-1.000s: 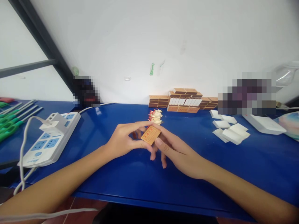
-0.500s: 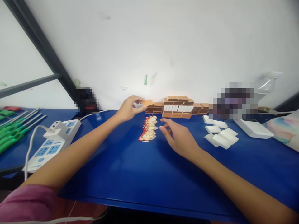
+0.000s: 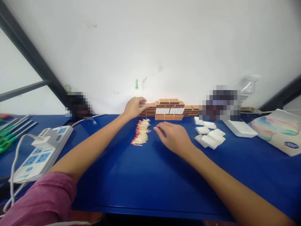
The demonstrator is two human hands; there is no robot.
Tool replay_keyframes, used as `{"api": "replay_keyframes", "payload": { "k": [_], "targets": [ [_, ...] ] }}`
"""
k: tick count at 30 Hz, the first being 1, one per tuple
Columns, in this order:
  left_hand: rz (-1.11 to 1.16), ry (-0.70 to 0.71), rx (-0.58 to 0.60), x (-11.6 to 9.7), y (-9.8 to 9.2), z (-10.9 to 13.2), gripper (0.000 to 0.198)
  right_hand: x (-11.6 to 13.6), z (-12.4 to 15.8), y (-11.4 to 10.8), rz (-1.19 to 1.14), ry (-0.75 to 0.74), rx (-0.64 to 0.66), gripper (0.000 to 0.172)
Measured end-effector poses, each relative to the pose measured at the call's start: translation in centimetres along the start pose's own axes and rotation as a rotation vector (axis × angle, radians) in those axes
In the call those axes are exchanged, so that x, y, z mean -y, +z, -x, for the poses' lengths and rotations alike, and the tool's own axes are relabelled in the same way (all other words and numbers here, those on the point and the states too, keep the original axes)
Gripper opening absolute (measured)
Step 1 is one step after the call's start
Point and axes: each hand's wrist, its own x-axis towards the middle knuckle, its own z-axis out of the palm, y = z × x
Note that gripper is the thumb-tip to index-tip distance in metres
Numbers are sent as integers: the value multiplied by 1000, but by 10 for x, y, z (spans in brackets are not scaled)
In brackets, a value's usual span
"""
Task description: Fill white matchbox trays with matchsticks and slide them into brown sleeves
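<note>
My left hand [image 3: 134,107] reaches to the back wall, its fingers closed on a brown matchbox [image 3: 151,105] at the left end of a stacked row of matchboxes [image 3: 170,110]. A pile of red-tipped matches [image 3: 141,135] lies on the blue table [image 3: 141,182] just in front of the row. My right hand [image 3: 171,137] rests palm down on the table right of the matches, fingers loosely spread and holding nothing.
Several white inner trays [image 3: 209,135] lie right of my right hand. Beyond them sit a white flat box [image 3: 240,128] and a tissue pack [image 3: 277,130]. A white power strip [image 3: 39,150] with a plugged cable and green-handled tools [image 3: 9,131] are at the left.
Both hands held the matchbox near the table's middle a second ago. My left hand has carried it to the stack at the wall, while my right hand let go and settled beside the matches.
</note>
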Motion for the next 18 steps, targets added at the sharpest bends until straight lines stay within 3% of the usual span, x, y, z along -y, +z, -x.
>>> {"api": "replay_keyframes", "payload": {
  "k": [3,7,10,13,18],
  "targets": [
    [-76,31,-35,-12,-22,25,23,-30,-6,-18,99,77,105,31],
    [-108,115,17,-30,-58,79,15,-99,-5,-46,186,239,217,22],
    [-112,184,11,-34,-74,118,14,-137,7,-62,117,428,459,24],
    [-135,229,-81,-29,-77,139,14,-148,18,-69,37,537,664,25],
    [-105,306,-83,-32,-70,145,9,-138,19,-62,44,529,744,16]
  ]
}}
